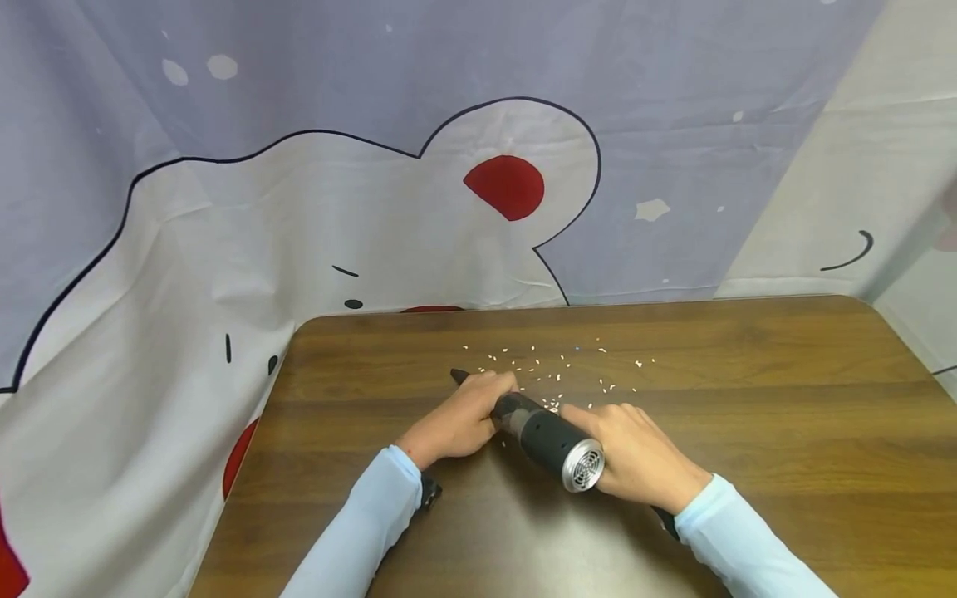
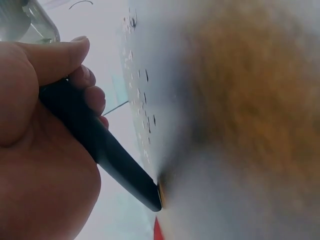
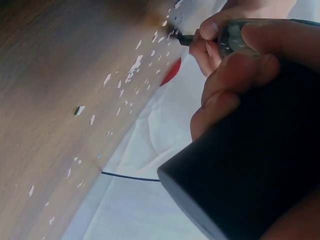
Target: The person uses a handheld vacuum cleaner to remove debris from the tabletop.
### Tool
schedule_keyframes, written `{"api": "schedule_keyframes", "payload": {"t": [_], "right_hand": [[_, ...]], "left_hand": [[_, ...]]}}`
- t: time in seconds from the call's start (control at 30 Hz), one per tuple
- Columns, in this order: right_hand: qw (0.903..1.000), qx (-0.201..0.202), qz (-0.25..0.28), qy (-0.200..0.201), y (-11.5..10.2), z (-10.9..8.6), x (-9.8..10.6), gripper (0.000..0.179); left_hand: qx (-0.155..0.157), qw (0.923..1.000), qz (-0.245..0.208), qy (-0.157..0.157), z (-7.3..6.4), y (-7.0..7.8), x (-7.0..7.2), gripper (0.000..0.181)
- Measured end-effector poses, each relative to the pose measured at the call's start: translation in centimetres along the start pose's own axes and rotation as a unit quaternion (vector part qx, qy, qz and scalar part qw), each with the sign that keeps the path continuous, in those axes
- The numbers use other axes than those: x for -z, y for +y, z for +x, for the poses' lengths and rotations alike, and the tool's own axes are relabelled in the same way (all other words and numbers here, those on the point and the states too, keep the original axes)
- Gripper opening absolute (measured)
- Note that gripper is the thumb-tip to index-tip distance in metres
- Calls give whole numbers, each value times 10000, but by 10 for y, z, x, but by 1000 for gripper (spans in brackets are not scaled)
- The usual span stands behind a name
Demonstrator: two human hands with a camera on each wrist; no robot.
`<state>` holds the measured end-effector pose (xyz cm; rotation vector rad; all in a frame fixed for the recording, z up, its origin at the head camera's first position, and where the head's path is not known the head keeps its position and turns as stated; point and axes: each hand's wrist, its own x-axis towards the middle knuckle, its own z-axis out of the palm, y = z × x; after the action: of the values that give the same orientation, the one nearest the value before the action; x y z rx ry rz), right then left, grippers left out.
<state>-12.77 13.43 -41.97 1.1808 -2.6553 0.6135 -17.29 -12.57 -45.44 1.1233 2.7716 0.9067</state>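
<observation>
I hold a handheld vacuum (image 1: 552,440) in both hands over the worktop (image 1: 785,399), its nozzle (image 2: 127,165) slanting down to the wood.
The fingers of my left hand (image 1: 465,417) are wrapped round the narrow black nozzle, just ahead of the clear section (image 1: 512,414); the fingers of my right hand (image 1: 645,455) are curled round the thick black body, close to its silver vented end (image 1: 582,467), which is raised towards me. The nozzle's tip is right at the surface, but whether it touches I cannot tell. Small white bits (image 1: 552,405) lie scattered to the right of the tip, with a closer cluster near the vacuum's middle. Beyond the worktop's far edge hangs a printed cloth (image 1: 299,216), lilac and white with red patches.
</observation>
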Motion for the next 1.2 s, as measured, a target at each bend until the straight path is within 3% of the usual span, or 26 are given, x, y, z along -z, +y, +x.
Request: {"api": "schedule_keyframes", "payload": {"t": [0.47, 1.2], "right_hand": [[9997, -228, -58, 17, 4, 3, -4, 34], [9990, -411, -178, 42, 7, 9, -5, 30]], "left_hand": [[-236, 9997, 11, -100, 14, -11, 2, 24], [-219, 9991, -69, -364, 29, -22, 6, 23]]}}
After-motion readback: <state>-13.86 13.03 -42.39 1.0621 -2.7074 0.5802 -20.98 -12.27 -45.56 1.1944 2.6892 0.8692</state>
